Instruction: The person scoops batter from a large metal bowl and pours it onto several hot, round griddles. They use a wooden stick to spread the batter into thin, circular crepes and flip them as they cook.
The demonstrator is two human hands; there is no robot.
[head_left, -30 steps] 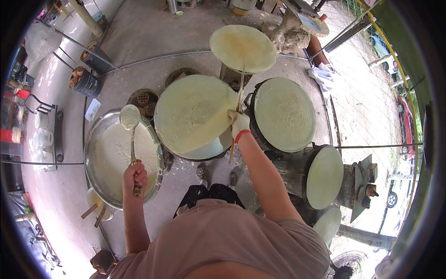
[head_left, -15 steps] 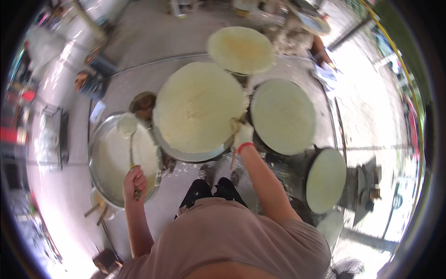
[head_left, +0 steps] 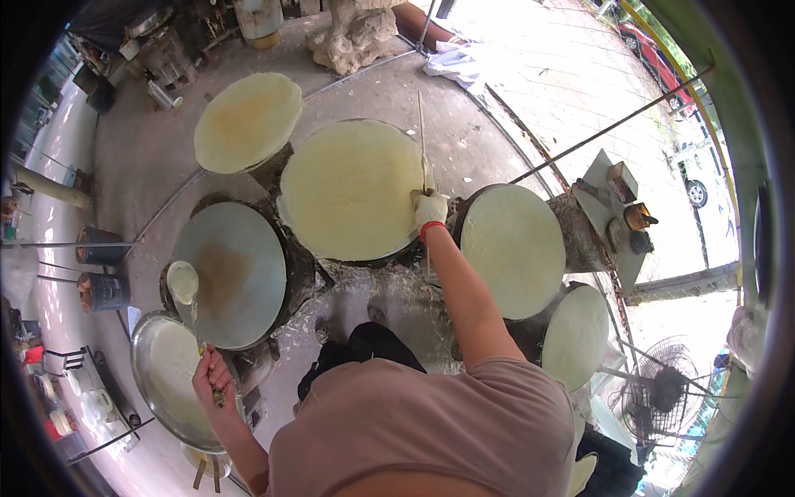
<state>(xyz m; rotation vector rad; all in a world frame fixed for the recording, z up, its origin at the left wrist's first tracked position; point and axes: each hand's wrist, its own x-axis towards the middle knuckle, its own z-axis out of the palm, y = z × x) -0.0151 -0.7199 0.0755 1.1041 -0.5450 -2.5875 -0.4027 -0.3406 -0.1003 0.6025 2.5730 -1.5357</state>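
My left hand [head_left: 214, 378] is closed around the handle of a ladle [head_left: 183, 283] coated with pale batter. The ladle's bowl is over the left edge of a bare grey round griddle [head_left: 240, 286] with a brown patch. Beneath that hand sits a wide metal basin [head_left: 142, 348] of white batter [head_left: 172, 364]. My right hand [head_left: 430, 207], in a white glove with a red band at the wrist, grips a thin wooden stick [head_left: 422, 132] that points away from me. It is at the right edge of a griddle covered by a thin round pale crepe [head_left: 352, 190].
More pale-covered round griddles stand to the right [head_left: 513, 248] and nearer right [head_left: 573, 335]. A browned crepe [head_left: 248, 123] lies at the far left. A wire-caged fan [head_left: 667, 388] is at lower right. Buckets [head_left: 103, 290] stand at the left, and a thin pole [head_left: 613, 124] slants across the right.
The view has swung to the right. The ladle has gone from above the basin to the bare griddle's edge. The stick in my right hand now extends farther ahead of the hand.
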